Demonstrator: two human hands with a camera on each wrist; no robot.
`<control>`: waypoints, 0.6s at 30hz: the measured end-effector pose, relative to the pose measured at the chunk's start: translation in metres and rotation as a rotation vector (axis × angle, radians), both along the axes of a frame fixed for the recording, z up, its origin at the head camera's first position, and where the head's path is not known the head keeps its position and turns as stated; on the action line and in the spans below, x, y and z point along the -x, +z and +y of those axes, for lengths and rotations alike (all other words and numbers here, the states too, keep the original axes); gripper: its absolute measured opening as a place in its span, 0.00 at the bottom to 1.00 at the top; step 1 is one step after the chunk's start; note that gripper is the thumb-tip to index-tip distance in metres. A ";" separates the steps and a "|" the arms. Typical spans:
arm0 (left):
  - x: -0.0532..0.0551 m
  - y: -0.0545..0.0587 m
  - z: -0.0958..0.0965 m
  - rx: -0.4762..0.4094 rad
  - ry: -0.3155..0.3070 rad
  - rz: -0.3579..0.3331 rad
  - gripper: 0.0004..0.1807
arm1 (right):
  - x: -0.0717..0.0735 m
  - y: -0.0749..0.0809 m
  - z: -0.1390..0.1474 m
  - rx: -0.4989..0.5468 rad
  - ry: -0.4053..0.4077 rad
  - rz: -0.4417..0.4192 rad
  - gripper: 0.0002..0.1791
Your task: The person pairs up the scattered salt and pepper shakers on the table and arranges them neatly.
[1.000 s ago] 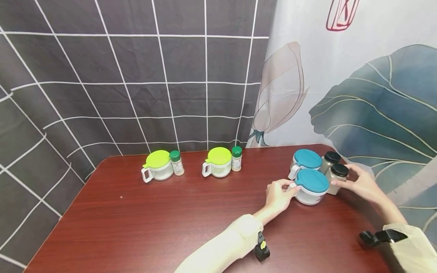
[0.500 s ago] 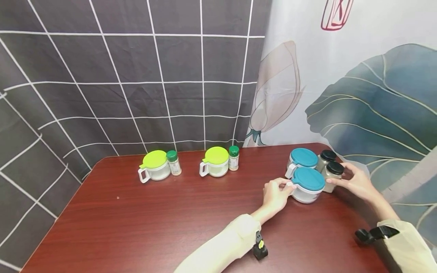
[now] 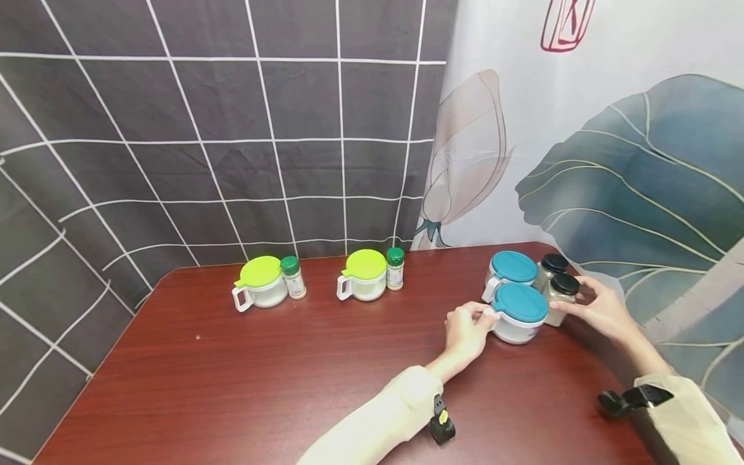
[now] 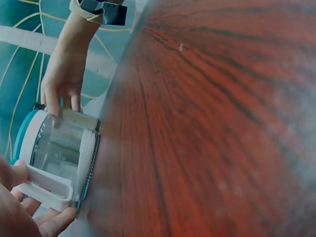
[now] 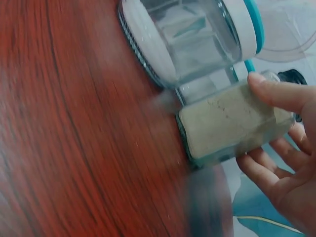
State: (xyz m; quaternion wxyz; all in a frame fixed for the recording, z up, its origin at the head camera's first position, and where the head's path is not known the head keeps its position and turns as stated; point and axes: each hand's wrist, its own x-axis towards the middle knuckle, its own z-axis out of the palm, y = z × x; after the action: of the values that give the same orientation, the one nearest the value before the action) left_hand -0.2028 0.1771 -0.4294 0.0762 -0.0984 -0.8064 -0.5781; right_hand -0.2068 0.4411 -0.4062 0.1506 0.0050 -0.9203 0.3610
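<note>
At the back of the table (image 3: 261,381), two lime-lidded pots (image 3: 260,283) are each paired with one green-capped shaker (image 3: 395,270). At right, by the left hand (image 3: 465,334), the nearer of two blue-lidded pots (image 3: 520,303) is pinched at its handle, and the nearer of two black-capped jars (image 5: 227,123) (pale-filled, just beside it) is gripped between the right hand's (image 3: 606,312) thumb and fingers.
</note>
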 end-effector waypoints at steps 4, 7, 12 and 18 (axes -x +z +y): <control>0.000 0.000 -0.001 0.005 0.012 0.003 0.07 | -0.001 0.000 -0.003 0.000 -0.021 0.014 0.29; 0.001 0.001 -0.002 0.009 0.020 0.002 0.07 | -0.001 0.001 -0.006 -0.011 -0.034 0.032 0.29; 0.001 0.003 -0.006 -0.004 0.029 -0.006 0.07 | -0.003 0.004 -0.012 -0.056 -0.053 0.043 0.30; 0.001 0.003 -0.010 -0.008 0.037 -0.012 0.07 | -0.005 0.007 -0.017 -0.080 -0.049 0.040 0.31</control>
State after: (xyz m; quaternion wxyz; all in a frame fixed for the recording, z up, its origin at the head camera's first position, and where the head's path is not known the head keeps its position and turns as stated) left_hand -0.2038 0.1671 -0.4263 0.0823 -0.0797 -0.8062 -0.5804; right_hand -0.2020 0.4236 -0.3989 0.1774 -0.0041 -0.9306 0.3202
